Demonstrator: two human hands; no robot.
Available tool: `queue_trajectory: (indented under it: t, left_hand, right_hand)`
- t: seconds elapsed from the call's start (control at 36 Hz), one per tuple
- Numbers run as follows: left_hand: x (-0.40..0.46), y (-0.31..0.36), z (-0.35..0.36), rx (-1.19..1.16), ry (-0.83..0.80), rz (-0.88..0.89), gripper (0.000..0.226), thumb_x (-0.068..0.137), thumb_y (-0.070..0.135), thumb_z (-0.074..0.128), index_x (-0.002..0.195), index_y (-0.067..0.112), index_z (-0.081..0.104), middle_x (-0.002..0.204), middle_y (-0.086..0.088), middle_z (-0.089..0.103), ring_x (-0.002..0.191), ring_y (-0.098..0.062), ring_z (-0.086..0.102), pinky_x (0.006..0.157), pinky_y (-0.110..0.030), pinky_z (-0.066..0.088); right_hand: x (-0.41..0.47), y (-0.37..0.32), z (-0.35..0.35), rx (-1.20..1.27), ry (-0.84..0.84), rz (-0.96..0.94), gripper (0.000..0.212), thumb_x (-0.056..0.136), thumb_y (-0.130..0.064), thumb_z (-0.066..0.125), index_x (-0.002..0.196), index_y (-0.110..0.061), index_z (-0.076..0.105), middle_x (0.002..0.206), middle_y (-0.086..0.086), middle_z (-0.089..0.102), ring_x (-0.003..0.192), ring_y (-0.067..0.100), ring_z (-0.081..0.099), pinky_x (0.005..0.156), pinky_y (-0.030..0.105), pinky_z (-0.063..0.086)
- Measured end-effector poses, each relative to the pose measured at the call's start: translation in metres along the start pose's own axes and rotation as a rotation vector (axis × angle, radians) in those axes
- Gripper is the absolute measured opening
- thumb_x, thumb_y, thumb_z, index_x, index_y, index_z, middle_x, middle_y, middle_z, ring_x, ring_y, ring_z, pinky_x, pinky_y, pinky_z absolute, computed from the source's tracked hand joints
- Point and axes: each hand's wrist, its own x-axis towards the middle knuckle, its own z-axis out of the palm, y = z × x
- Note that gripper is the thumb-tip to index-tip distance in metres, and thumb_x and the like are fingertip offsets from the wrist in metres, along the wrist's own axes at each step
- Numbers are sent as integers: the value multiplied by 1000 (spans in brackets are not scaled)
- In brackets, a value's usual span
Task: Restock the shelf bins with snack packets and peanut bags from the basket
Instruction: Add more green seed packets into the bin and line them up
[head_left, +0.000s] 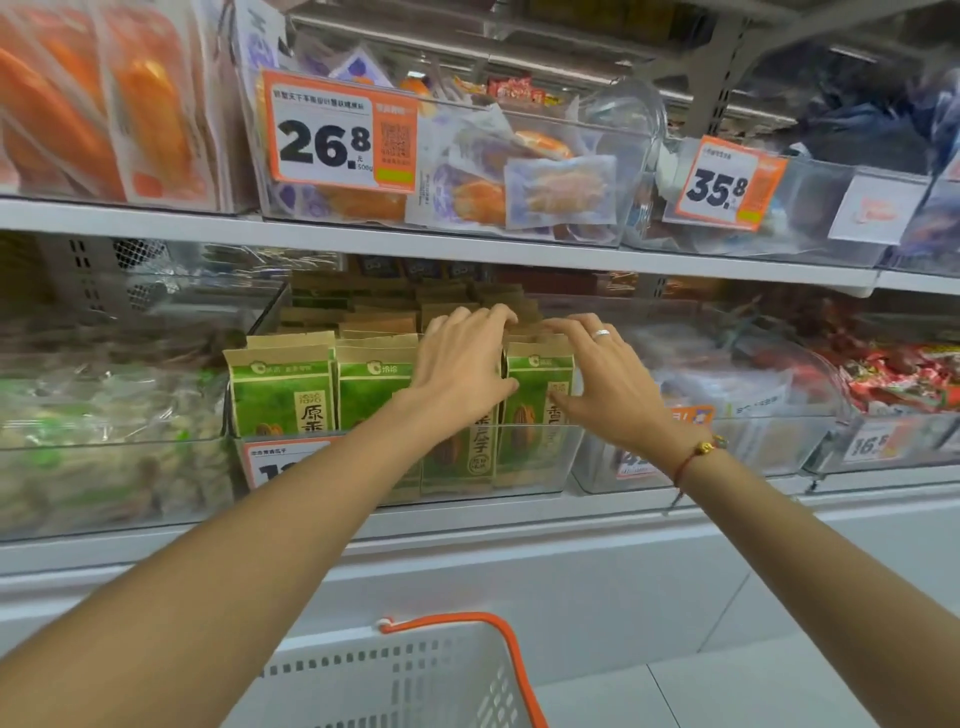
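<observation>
Two hands are working in the same clear bin (530, 457) on the lower shelf, and we are judging that the risk lies in how tightly that bin is packed. Our left hand (462, 364) is lying across the tops of the green-and-kraft packets (283, 395), fingers curling over the upper edges of the rows behind; our right hand (602, 379) is spreading beside it, fingers reaching over the top of the rightmost front packet (537, 400) with the thumb at its face. We cannot tell whether either hand is actually gripping a packet or only pressing and straightening. The packets are standing upright in several rows, filling the bin from front wall to back. If we are pushing too hard toward the back, the rear rows may be buckling or tipping out of line; if we are squeezing another packet in, the front ones may be bowing over the low front wall and sliding out toward the floor. The basket (415, 675) is sitting below us, well apart from the bin, its inside hidden from us, so we are not seeing what stock is left in it.
</observation>
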Motion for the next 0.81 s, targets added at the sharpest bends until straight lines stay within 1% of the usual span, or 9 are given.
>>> queue_trajectory:
  t: [0.14, 0.28, 0.36, 0.42, 0.47, 0.53, 0.58, 0.69, 0.81]
  left_hand:
    - [-55, -14, -33, -97, 130, 78, 50, 80, 33, 72, 126, 33, 50, 125, 15, 55, 119, -8, 45, 101, -27, 29]
    - [-128, -50, -49, -116, 98, 33, 37, 78, 32, 75, 111, 35, 60, 108, 18, 60, 101, -7, 53, 78, -22, 39]
    - [-166, -76, -52, -143, -68, -75, 27, 81, 31, 71, 103, 39, 59, 93, 27, 55, 86, -1, 57, 63, -23, 40]
    - [-191, -100, -47, -118, -271, -208, 22, 85, 33, 64, 102, 44, 54, 88, 30, 50, 76, 5, 55, 60, -22, 39]
    - [-218, -129, -34, -86, -516, -320, 24, 90, 28, 57, 105, 45, 51, 102, 29, 54, 89, 2, 56, 71, -26, 43]
    - [-245, -156, -19, -51, -766, -398, 29, 93, 21, 48, 113, 41, 52, 121, 22, 54, 103, -5, 55, 80, -25, 45]
    - [-275, -178, -2, -19, -954, -476, 32, 96, 18, 42, 123, 34, 51, 131, 14, 50, 108, -10, 53, 75, -22, 44]
    - [-338, -206, 45, 14, -1055, -657, 43, 97, 9, 36, 137, 25, 43, 147, 1, 39, 124, -21, 46, 91, -29, 42]
    - [-394, -212, 92, 5, -1019, -768, 40, 99, 13, 38, 139, 14, 38, 139, -9, 45, 119, -26, 51, 92, -36, 47]
  right_hand:
    - [-34, -28, -14, 113, 110, -32, 38, 84, -22, 67, 120, -21, 56, 121, -2, 54, 107, 18, 53, 74, 26, 43]
    - [-66, -72, -6, 168, -129, -157, 23, 87, -28, 62, 110, -27, 62, 114, -7, 58, 102, 15, 55, 75, 37, 51]
    - [-75, -99, 12, 144, -370, -206, 23, 90, -36, 56, 113, -32, 60, 112, -11, 60, 101, 12, 56, 76, 32, 49]
    - [-81, -119, 32, 128, -507, -256, 24, 92, -37, 54, 114, -33, 59, 108, -12, 63, 98, 11, 58, 73, 28, 43]
    - [-90, -139, 59, 95, -616, -316, 26, 93, -38, 52, 118, -32, 57, 108, -10, 64, 100, 13, 57, 70, 26, 38]
    - [-104, -159, 92, 91, -740, -334, 28, 95, -36, 49, 121, -29, 55, 113, -5, 63, 105, 18, 56, 78, 28, 41]
    - [-120, -176, 128, 98, -857, -331, 29, 96, -34, 49, 122, -25, 55, 115, 1, 62, 108, 23, 55, 90, 33, 44]
    - [-158, -208, 195, 140, -1058, -276, 30, 95, -28, 50, 123, -20, 57, 121, 4, 60, 113, 24, 54, 89, 33, 43]
    - [-201, -241, 257, 242, -1195, -153, 39, 94, -28, 50, 131, -14, 49, 131, 8, 54, 116, 27, 53, 91, 36, 45]
